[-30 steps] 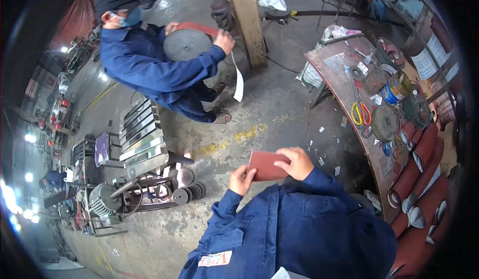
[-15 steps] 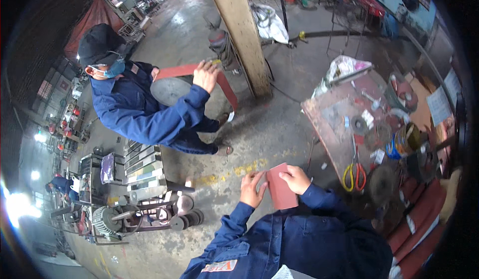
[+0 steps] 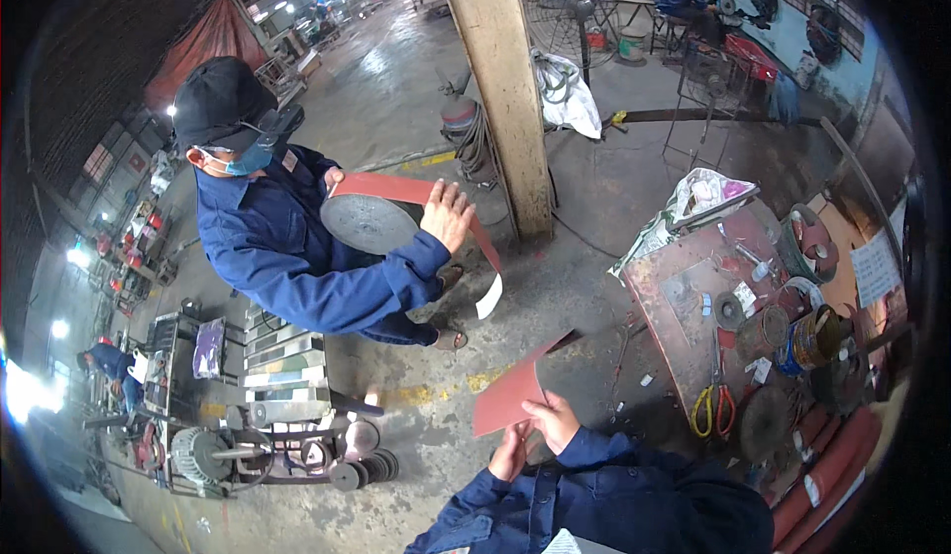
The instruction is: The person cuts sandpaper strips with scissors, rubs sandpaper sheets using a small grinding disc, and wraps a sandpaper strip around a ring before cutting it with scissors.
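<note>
In front of me I hold a red-brown sheet of sandpaper (image 3: 510, 391), bent upward at its far right corner where a dark backing shows. My right hand (image 3: 557, 421) pinches its near right edge, thumb on top. Below that edge, my left hand (image 3: 509, 453) is closed at the sheet's near side, its fingers partly hidden. Across from me a person in a blue jacket and mask (image 3: 253, 193) holds a long red abrasive strip (image 3: 386, 187) around a round grey wheel (image 3: 369, 223). The strip's loose end hangs down with a pale tip.
To the right stands a worn table (image 3: 659, 316) with scissors (image 3: 713, 407), a tin (image 3: 814, 336) and tape rolls. Red abrasive rolls (image 3: 837, 475) lie at lower right. A post (image 3: 500, 99) rises ahead. A motor-driven machine (image 3: 203, 455) stands at left beside a slatted rack (image 3: 285, 356).
The sandpaper has swung from upright to tilted leftward and opened out. My left hand has moved from its left side to its near edge. The view has shifted slightly.
</note>
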Tool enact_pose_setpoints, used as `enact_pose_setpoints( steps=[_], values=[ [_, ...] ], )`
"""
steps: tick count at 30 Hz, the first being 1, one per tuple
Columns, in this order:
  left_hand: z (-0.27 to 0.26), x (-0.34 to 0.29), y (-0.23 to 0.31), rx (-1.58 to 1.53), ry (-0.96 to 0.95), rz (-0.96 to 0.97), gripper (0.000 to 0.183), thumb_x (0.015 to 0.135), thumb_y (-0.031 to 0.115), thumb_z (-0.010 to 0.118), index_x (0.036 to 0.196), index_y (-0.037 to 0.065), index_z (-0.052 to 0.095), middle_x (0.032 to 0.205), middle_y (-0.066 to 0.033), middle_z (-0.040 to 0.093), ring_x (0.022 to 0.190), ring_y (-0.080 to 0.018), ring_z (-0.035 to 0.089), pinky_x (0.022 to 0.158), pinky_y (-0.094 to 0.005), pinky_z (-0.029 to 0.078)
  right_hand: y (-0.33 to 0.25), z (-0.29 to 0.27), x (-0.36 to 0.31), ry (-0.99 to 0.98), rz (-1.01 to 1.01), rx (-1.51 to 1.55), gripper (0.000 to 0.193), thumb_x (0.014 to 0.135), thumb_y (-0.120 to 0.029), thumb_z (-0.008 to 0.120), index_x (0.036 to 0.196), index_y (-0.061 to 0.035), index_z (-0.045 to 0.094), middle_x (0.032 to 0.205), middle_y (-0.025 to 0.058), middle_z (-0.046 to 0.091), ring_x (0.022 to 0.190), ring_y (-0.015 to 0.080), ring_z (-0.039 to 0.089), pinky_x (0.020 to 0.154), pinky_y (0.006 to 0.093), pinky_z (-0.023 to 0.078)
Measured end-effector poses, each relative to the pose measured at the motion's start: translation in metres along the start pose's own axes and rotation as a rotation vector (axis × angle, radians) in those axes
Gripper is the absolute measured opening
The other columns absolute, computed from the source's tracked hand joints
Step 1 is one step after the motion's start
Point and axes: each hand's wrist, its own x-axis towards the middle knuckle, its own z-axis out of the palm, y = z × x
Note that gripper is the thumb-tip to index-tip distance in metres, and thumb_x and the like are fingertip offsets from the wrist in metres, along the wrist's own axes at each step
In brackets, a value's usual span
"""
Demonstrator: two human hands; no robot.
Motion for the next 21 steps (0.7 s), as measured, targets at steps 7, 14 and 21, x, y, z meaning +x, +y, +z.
enact_pose_setpoints(
  steps=[7,14,21],
  values=[
    [0.015,0.005,0.081,0.078,0.237,0.23,0.044,0.1,0.036,0.04,0.122,0.001,0.054,0.112,-0.012,0.063,0.101,-0.0234,0.059,0.089,-0.0369,0.047,0.032,0.041,0.001,-0.133,-0.013,-0.585,0.03,0.1,-0.031,0.047,0.09,-0.005,0.06,0.073,-0.0001,0.056,0.053,0.0081,0.05,0.048,0.0262,0.041],
    [-0.037,-0.021,0.078,0.719,0.198,0.306,0.027,0.096,0.019,0.05,0.103,-0.003,0.063,0.099,-0.013,0.067,0.082,-0.0204,0.063,0.076,-0.0334,0.051,0.055,0.041,-0.007,-0.146,-0.013,-1.132,0.047,0.099,-0.041,0.037,0.096,-0.0032,0.065,0.07,0.0089,0.064,0.062,0.0227,0.063,0.059,0.0365,0.048],
    [-0.102,-0.041,0.102,0.405,0.313,-0.19,0.022,0.091,0.02,0.057,0.097,0.0,0.063,0.079,-0.0097,0.066,0.066,-0.0199,0.063,0.059,-0.0321,0.051,0.049,0.011,-0.044,0.245,-0.101,-1.343,0.041,0.086,-0.043,0.061,0.087,-0.0026,0.066,0.08,0.0159,0.068,0.076,0.0309,0.067,0.069,0.039,0.051]
  ],
)
